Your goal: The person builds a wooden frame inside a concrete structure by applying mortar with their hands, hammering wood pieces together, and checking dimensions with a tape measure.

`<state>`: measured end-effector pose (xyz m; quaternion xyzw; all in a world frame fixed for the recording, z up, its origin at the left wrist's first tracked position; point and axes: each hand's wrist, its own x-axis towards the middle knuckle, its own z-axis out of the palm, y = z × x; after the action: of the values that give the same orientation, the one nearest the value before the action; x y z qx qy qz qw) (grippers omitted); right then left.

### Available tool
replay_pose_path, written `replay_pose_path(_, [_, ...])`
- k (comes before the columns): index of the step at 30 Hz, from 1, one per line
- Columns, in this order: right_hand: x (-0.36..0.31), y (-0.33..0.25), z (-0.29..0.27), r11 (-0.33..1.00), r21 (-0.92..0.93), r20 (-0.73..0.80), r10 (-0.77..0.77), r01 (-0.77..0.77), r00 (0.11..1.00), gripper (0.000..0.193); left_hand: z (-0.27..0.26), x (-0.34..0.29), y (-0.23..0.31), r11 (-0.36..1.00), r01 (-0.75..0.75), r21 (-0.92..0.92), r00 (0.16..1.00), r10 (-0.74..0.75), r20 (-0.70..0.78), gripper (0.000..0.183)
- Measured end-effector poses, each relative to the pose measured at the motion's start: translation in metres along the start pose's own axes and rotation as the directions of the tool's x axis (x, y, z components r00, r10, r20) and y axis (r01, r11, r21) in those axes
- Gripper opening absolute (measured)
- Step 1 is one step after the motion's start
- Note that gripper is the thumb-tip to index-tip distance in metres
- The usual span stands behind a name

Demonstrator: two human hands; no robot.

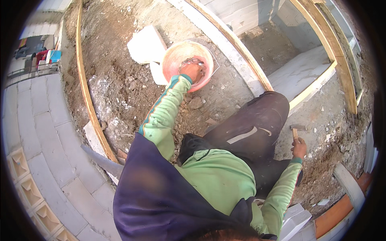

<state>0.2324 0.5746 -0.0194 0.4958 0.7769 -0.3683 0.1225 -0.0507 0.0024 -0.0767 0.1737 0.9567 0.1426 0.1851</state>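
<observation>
My left hand point(194, 70) reaches down inside a faded orange-pink bucket point(172, 55) that stands on the dirt in front of me. Its fingers look curled, and small thin greyish pieces, perhaps nails, show beside them; what they grip is hidden. A wire handle hangs at the bucket's right side. Out to my right, my right hand point(298, 148) is closed around the wooden handle of a hammer point(297, 127). The hammer's metal head points away from me, low over the grey, dusty ground.
White blocks point(146, 43) lean by the bucket. A long timber board point(86, 92) runs along the left, beside a block wall point(52, 132). Ahead right, wooden boards point(237, 46) edge a deep block-lined pit point(299, 68). Rubble and an orange-brown piece point(333, 217) lie at lower right.
</observation>
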Motion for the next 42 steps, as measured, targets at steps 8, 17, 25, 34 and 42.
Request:
replay_pose_path(8, [-0.01,0.006,0.001,1.0,0.009,-0.01,0.02,-0.02,1.0,0.051,0.024,0.015,-0.022,0.837,-0.067,0.543,0.985,-0.032,0.171,0.033])
replay_pose_path(17, [-0.014,0.001,0.006,0.999,0.009,-0.052,0.039,-0.039,0.998,0.048,0.006,0.015,-0.059,0.88,-0.009,0.475,0.999,0.026,-0.03,0.037])
replay_pose_path(25, [-0.018,0.002,0.006,1.0,-0.016,-0.069,0.02,-0.021,0.997,0.048,0.006,0.017,-0.054,0.986,0.06,0.155,0.919,-0.115,0.377,0.053])
replay_pose_path(34, [-0.017,0.002,0.005,0.999,-0.035,-0.06,0.025,-0.027,0.998,0.05,0.025,0.02,-0.056,0.866,0.493,0.082,0.848,-0.499,0.179,0.076])
replay_pose_path(42, [-0.019,0.0,0.007,0.999,-0.022,-0.072,0.043,-0.045,0.996,0.049,0.029,0.017,-0.051,0.862,0.502,-0.073,0.865,-0.502,0.02,0.053])
